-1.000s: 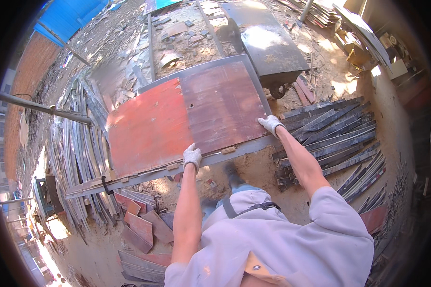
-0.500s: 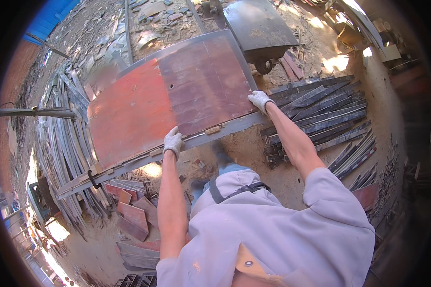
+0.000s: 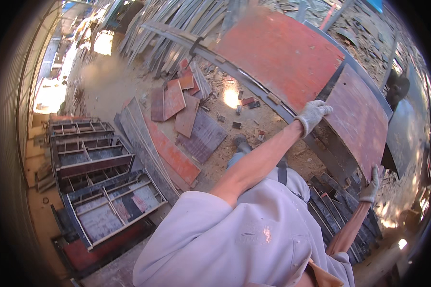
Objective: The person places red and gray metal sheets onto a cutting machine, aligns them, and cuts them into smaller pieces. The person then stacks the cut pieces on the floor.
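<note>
A large red-brown formwork panel (image 3: 282, 52) with a grey steel frame fills the upper right and is held off the ground. My left hand (image 3: 312, 114), in a white work glove, grips the panel's near steel edge about midway along. My right hand (image 3: 371, 184), also gloved, holds the panel's lower right corner. Both arms reach up from my light grey shirt at the bottom. My shoe (image 3: 239, 141) shows on the sandy ground below the panel.
Stacked steel-framed panels (image 3: 96, 191) lie at the left. Loose red and dark board pieces (image 3: 177, 107) are scattered on the dirt at the centre. A heap of metal strips (image 3: 177, 28) lies at the top, and dark steel bars (image 3: 340, 210) are under my right arm.
The view has swung round: the panel has gone from the centre to the upper right, and the stacked frames have come into view at the left. Both hands have kept their hold on it.
</note>
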Available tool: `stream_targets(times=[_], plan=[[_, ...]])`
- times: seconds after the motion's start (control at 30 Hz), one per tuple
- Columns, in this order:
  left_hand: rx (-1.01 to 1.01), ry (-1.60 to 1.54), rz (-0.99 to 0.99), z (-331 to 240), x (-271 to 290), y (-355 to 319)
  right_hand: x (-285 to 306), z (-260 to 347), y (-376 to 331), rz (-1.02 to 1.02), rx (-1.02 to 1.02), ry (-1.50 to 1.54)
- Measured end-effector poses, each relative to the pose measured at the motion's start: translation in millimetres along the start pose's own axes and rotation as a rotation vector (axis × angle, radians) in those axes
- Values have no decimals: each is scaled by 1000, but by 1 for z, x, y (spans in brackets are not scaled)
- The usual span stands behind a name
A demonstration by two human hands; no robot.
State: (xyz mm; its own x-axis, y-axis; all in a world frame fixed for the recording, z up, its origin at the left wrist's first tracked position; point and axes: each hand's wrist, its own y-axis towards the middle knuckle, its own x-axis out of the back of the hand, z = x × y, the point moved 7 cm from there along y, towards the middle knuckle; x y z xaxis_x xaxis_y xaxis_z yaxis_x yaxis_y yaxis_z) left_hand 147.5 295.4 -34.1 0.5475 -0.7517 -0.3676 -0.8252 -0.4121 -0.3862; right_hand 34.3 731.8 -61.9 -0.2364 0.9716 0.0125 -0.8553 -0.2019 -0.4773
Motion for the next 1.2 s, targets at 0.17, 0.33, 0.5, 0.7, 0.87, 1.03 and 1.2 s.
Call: stream_targets(times=[0.17, 0.33, 0.5, 0.7, 0.87, 1.03, 1.2], plan=[[13, -107, 145, -25, 6, -73, 53, 0, -42, -92, 574, -489], [98, -143, 206, -37, 73, -146, -30, 63, -56, -78, 61, -67], [107, 223, -261, -10, 174, -199, -201, 131, -82, 180, 340, -273], [186, 100, -1248, 100, 333, -356, -423, 75, -174, 767, 119, -507], [344, -111, -1485, 181, 441, -496, -546, -69, -221, 936, -57, -586], [167, 4, -1622, 208, 598, -513, -696, -175, -224, 944, -200, -702], [187, -449, -1440, 188, 721, -450, -843, -334, -137, 912, -219, -694]])
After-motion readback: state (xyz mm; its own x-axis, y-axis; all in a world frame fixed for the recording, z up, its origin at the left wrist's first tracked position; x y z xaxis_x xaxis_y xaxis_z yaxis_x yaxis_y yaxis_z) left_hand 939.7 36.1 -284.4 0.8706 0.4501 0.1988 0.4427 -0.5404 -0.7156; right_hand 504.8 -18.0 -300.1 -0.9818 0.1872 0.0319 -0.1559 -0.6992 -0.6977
